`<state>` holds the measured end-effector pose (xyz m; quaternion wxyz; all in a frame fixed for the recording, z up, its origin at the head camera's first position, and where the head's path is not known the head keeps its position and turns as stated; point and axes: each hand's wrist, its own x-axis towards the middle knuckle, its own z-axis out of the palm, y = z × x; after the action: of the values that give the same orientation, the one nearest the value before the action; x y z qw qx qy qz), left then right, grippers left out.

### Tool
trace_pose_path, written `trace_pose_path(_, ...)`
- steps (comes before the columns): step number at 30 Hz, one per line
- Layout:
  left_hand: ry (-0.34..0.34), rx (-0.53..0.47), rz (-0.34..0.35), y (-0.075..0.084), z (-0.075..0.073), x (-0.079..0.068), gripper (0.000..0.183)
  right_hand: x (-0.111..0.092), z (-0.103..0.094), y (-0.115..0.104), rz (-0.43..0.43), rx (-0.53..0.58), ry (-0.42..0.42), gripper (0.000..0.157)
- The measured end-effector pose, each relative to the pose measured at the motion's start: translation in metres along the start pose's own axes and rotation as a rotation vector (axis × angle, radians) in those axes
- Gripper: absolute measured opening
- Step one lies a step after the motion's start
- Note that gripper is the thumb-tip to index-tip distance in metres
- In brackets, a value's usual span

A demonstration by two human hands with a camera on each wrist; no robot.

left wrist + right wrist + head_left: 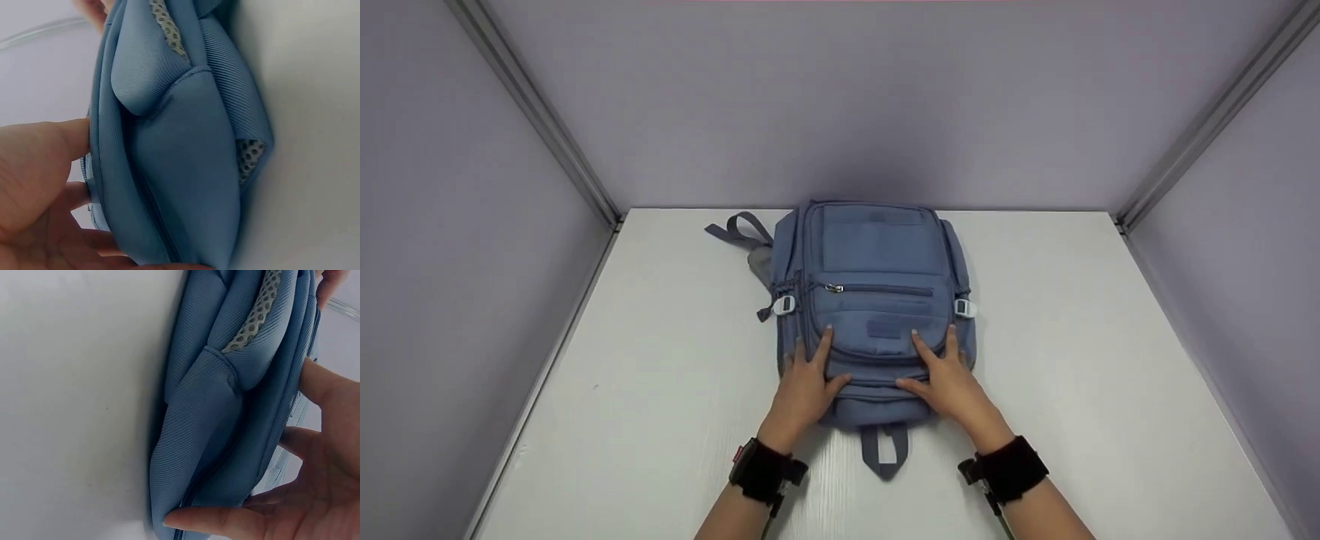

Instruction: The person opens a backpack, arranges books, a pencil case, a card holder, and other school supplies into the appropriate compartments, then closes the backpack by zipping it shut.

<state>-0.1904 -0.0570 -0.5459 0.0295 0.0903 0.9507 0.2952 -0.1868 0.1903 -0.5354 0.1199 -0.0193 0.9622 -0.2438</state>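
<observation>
A blue backpack point(885, 247) lies flat on the white table with its front pocket side up. Its dark top loop point(887, 469) points toward the person. My left hand point(804, 386) rests with spread fingers on the near left part of the bag, thumb on the front. Opposite it, my right hand point(956, 386) rests spread on the near right part. In the left wrist view, fingers point(101, 239) lie along the bag's edge. The right wrist view has one finger point(214, 521) reaching down the bag's side. A zipper pull point(834, 288) sits on the front pocket.
White buckles point(784, 304) are on both sides of the bag. A loose strap point(739, 232) sticks out at the far left. The white table point(675, 375) is bounded by grey panels point(870, 97) at the back and both sides.
</observation>
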Motion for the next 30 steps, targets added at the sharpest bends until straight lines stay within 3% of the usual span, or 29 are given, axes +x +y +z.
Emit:
trace_pose_path(19,-0.033,0.040,-0.027,-0.005,0.001,0.047,0.084,0.044,-0.012,0.002,-0.006,-0.032,-0.013,0.088)
trace_pose_path(24,-0.029,0.065,-0.022,-0.005,0.000,0.054,0.085,0.050,-0.015,0.004,-0.013,-0.039,-0.013,0.088)
trace_pose_path(30,-0.032,0.073,0.031,-0.005,-0.005,0.056,0.084,0.051,-0.021,0.007,-0.019,-0.039,-0.027,0.088)
